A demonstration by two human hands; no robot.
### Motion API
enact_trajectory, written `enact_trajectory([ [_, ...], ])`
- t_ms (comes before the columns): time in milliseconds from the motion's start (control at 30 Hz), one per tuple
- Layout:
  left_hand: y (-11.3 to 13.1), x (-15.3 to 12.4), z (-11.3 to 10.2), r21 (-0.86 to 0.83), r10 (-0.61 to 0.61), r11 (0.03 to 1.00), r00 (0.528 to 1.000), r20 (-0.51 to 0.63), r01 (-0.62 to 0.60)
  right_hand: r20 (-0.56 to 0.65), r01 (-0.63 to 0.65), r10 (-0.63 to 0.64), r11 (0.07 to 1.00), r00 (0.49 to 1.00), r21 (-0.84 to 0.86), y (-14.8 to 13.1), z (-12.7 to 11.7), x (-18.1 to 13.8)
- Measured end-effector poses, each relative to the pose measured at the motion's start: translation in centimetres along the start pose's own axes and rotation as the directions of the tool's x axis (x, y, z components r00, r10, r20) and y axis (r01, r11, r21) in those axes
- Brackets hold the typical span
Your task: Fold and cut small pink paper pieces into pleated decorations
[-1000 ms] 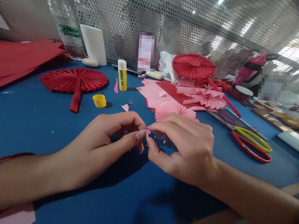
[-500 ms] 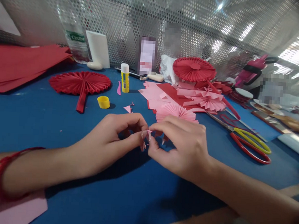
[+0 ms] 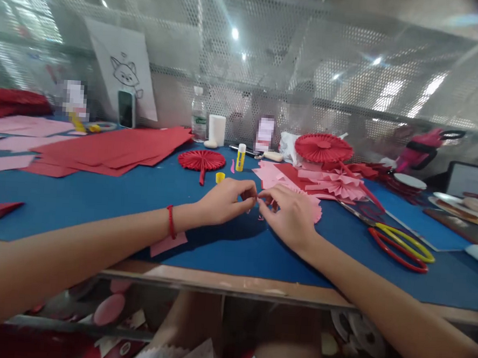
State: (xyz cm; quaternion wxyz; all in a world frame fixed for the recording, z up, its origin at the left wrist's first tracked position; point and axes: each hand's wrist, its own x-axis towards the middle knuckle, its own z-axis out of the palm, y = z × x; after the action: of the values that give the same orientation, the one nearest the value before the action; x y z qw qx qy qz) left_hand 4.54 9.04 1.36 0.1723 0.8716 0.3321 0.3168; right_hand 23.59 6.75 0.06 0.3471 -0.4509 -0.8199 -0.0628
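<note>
Head camera is looking down at the left hand (image 3: 225, 197), with its red string (image 3: 171, 222), and the right hand (image 3: 288, 217), both pinching a tiny pink paper bit (image 3: 257, 201) above the blue table top (image 3: 78, 220). A pink paper fan (image 3: 312, 208) is lying just past the right hand. Farther away, a red paper fan (image 3: 202, 159) is lying near a glue stick (image 3: 241, 157).

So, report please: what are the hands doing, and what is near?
Left hand and right hand: fingertips together at a small pink paper scrap, grip hard to tell. Pink pleated paper fan just past right hand. Scissors further right.

Tiny pink paper scrap (image 3: 257, 201), shape unclear
</note>
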Motion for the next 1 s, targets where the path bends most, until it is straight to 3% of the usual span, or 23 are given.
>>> enact_trajectory([
  [133,0.0,-1.0,0.0,0.032,-0.046,0.998,0.998,-0.031,0.047,0.039,-0.01,0.011,1.0,0.999,-0.028,-1.6,-0.2,0.3],
  [300,-1.9,-1.3,-0.4,-0.023,-0.106,0.994,0.994,-0.041,0.105,0.042,-0.098,0.099,0.995,0.994,-0.033,-3.7,0.3,1.5],
  [533,-3.9,-2.0,-2.1,-0.128,-0.107,0.986,0.993,0.042,0.111,0.095,-0.156,0.138,0.964,0.986,0.216,-3.8,2.0,2.4],
  [733,-4.1,-1.8,-1.5,-0.328,-0.17,0.927,0.983,0.066,0.183,0.215,-0.283,0.196,0.793,0.957,0.539,-2.1,2.8,3.0],
  [1000,-3.2,-1.8,-1.6,-0.481,-0.189,0.843,0.969,0.157,0.242,0.347,-0.398,0.2,0.539,0.916,0.742,-2.2,1.8,2.8],
])
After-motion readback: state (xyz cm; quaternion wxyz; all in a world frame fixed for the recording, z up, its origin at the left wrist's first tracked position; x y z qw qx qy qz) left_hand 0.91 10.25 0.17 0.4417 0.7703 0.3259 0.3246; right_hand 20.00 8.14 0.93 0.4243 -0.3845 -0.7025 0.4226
